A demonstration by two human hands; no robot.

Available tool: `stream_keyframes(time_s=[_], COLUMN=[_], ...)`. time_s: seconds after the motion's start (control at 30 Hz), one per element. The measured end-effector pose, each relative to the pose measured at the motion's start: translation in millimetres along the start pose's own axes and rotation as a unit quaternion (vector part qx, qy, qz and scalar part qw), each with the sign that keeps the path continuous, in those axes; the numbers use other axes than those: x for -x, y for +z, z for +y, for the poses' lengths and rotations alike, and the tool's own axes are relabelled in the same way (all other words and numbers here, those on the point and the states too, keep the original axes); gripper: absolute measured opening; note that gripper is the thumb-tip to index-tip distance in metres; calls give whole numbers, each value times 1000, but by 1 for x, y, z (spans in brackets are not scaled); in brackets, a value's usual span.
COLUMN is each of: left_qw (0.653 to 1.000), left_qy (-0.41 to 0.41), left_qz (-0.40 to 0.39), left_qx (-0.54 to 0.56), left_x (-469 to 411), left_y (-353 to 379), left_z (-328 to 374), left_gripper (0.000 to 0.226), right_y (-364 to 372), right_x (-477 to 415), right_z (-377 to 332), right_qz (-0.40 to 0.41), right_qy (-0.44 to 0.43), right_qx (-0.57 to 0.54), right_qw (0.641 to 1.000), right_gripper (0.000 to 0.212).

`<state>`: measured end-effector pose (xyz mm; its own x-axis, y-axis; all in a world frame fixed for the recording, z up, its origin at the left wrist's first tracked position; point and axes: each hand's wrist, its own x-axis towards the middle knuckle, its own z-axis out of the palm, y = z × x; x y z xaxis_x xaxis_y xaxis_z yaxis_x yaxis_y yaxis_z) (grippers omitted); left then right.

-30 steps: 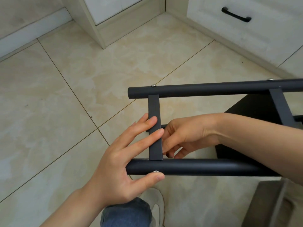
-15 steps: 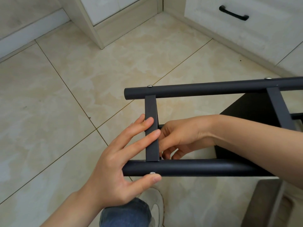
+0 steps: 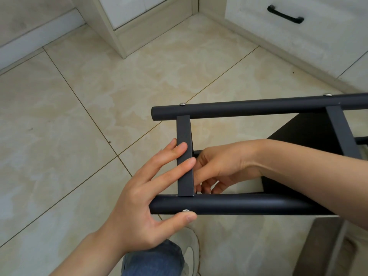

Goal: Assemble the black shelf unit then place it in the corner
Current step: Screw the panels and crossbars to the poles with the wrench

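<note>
Hands [image 3: 151,196] [image 3: 217,166] on frame [image 3: 249,205] above tiled floor [image 3: 79,136].

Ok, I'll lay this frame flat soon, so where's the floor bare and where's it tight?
Bare: the tiled floor left of the left hand, up to the cabinet base, and the strip between upper tube and drawer front. Crowded: the gap beside the crossbar, filled by the right hand, and below the lower tube, a shoe.

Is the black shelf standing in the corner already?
No, the black shelf is tipped on its side in front of the person, with the left hand touching its crossbar.
</note>
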<state>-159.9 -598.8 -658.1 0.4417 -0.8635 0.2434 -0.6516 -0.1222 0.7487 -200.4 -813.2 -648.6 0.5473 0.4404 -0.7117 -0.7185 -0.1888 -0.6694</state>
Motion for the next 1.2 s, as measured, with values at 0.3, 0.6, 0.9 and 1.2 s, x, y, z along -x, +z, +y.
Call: stream_keyframes(time_s=[0.3, 0.6, 0.9, 1.2], left_qw=[1000, 1000, 1000, 1000], left_qy=[-2, 5, 2, 2], left_qz=[0, -2, 0, 0], left_qx=[2, -7, -6, -1], left_x=[0, -1, 0, 1], left_y=[0, -1, 0, 0], left_z=[0, 1, 0, 0], left_gripper=[66, 65, 65, 64], right_y=[-6, -2, -4, -4], right_x=[5, -1, 3, 5], right_z=[1, 0, -1, -1], right_qz=[-14, -8, -12, -19], right_qy=[-14, -7, 1, -2], right_qx=[-26, -20, -7, -21], right_qw=[999, 1000, 1000, 1000], right_gripper=[9, 16, 13, 11])
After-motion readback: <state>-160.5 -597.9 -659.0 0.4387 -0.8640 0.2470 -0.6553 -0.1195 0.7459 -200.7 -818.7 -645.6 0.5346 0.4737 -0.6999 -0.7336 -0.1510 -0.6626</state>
